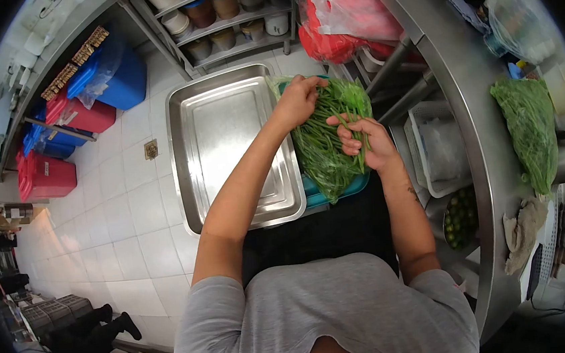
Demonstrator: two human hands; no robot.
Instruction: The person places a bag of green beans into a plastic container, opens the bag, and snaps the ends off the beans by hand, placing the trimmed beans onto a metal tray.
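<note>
The fingers of the right hand [364, 144] were curled shut around a few long green beans [361, 149], pinching the thin stalks just above the heap. The left hand [297, 101] gripped the gathered upper edge of the clear plastic bag [324, 149], its fingers closed on the crinkled film. That bag, stuffed with the long green beans, lay in a teal tray [337, 192] whose rim showed at the near edge. Touching it on the left sat a wide, shallow stainless steel tray [222, 138], rectangular with rounded corners and a dull shine. Beyond the hands, red plastic bags [342, 16] bulged beside a wire shelf [228, 20] carrying round lidded tubs. To the right ran a curved steel worktop [463, 93], and on it lay a second clear bag of greens [530, 128] and a crumpled beige cloth [522, 233]. Under its edge stood a white slotted basket [438, 146] and a container of small green limes [461, 218]. Across the white tiled floor [118, 218], well apart on the left, stood red and blue lidded bins [79, 117]. Another person's dark trousers and shoes [91, 334] showed at the lower left. No writing could be read.
</note>
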